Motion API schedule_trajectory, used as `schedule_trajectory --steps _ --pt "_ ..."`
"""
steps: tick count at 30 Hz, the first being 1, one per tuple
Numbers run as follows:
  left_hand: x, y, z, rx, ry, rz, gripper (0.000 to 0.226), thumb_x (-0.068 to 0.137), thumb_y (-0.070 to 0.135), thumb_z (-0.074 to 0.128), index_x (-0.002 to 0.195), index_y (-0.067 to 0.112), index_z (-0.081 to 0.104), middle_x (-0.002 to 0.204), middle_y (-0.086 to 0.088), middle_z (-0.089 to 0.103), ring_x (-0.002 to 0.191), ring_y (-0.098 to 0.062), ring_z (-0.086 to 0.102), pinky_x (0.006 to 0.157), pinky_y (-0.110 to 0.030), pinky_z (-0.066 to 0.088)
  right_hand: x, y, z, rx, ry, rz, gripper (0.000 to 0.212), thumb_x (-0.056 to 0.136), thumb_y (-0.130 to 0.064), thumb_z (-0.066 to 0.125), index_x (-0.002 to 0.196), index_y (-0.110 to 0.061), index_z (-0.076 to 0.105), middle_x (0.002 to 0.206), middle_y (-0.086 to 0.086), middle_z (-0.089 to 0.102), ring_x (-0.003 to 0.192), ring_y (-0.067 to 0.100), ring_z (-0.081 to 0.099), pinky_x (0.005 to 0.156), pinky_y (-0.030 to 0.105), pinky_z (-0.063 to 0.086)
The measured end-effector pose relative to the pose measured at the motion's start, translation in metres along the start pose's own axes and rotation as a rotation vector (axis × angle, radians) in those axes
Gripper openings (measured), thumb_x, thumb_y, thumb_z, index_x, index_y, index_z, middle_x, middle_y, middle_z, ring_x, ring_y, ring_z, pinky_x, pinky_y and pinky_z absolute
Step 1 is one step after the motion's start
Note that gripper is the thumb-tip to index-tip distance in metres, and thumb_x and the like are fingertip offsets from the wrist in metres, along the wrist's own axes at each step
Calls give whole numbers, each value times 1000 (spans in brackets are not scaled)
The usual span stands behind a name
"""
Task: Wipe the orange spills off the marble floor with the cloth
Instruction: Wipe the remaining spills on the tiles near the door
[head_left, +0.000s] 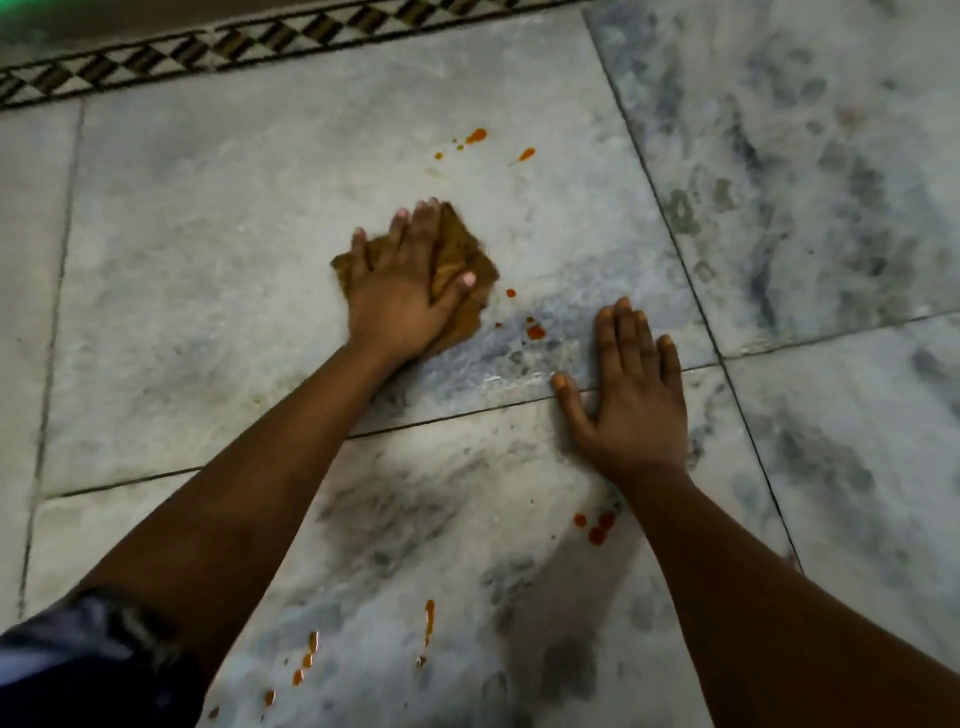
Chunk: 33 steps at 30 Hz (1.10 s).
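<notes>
You are looking down at a marble floor (218, 270) of large grey-white slabs with dark veins, its joints running slantwise across the view, and a patterned border strip (291, 39) is lying along its far edge. Your left arm is reaching from the lower left, a dark sleeve (88, 654) showing at the corner, and your right arm is coming in from the lower right. Your left hand (402, 296) is pressing flat on a crumpled brown cloth (467, 265), fingers spread over it and thumb lying across its near side, so the hand is splayed on the cloth rather than closed around it. Your right hand (631, 400) is resting palm down on the bare marble, fingers apart, holding nothing, straddling a joint between two slabs. Orange spills are lying in several clusters: drops beyond the cloth (475, 136), spots between the cloth and your right hand (535, 331), blobs just beside your right wrist (597, 530), and streaks near the bottom edge (311, 649), all apart from the cloth.
</notes>
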<state>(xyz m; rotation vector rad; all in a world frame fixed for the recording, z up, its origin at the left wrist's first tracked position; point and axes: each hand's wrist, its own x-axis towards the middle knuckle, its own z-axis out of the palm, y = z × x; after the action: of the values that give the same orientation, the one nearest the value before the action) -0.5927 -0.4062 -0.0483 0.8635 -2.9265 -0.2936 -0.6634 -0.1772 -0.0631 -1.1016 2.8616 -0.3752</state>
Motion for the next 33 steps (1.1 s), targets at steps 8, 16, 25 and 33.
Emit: schedule_trajectory --steps 8,16,25,33 --pt "52 20 3 -26 23 -157 64 97 43 30 149 10 15 156 -13 17 145 -25 13 117 -41 4 0 0 0 1 -15 4 78 88 -55 27 148 -6 22 155 14 18 144 26 17 115 40 7" --pt "44 -24 -18 53 157 -238 52 97 39 40 141 10 39 145 -14 41 132 -30 37 108 -39 20 0 -1 0 10 -43 19 78 89 -57 25 149 -7 18 156 17 12 145 27 10 116 43 6" --pt "175 45 -11 -186 -4 -81 54 101 36 31 145 6 26 150 -17 32 137 -29 30 112 -31 15 -1 -1 2 41 2 30 77 88 -57 26 148 -9 21 156 13 16 145 22 12 115 42 12" --pt "151 1 -9 103 -176 38 63 95 57 23 150 33 3 159 2 1 146 -24 1 115 -47 -1 -1 -1 3 43 -11 35 77 88 -56 29 148 -9 21 156 12 15 145 21 11 116 41 10"
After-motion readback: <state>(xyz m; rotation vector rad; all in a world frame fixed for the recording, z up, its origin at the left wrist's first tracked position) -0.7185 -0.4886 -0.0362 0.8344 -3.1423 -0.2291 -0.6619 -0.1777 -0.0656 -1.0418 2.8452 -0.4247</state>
